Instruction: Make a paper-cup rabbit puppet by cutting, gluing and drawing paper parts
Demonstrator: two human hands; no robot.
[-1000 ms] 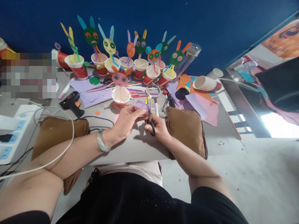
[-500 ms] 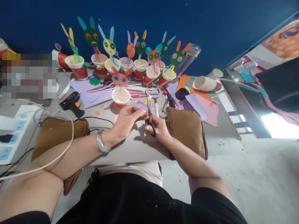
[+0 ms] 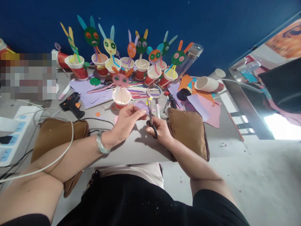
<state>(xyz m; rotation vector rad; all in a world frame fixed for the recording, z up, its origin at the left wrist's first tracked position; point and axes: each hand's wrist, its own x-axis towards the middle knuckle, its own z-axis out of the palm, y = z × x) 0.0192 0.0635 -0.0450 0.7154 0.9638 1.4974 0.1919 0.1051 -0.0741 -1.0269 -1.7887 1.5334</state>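
Between the thumb and fingers of my left hand [image 3: 129,121] is a small purple paper piece [image 3: 142,106] with round outlines on it. My right hand [image 3: 160,129] is closed round the black handles of a pair of scissors [image 3: 150,121], whose blades point away from me beside the purple paper. Just beyond my left hand stands a paper cup [image 3: 121,96] with a pink rabbit-like face [image 3: 120,80] above it. A white marker [image 3: 157,106] lies beyond my right hand.
Several cups with coloured paper faces line the blue wall [image 3: 150,18]. A black glue gun [image 3: 72,105] lies at the left, near a power strip [image 3: 21,125]. Brown cushions [image 3: 188,133] lie under or beside both forearms. Stacked cups [image 3: 207,84] are at the right.
The scissor blades and the purple paper are slightly farther apart. My right hand has shifted very little, and the things on the table look unmoved.
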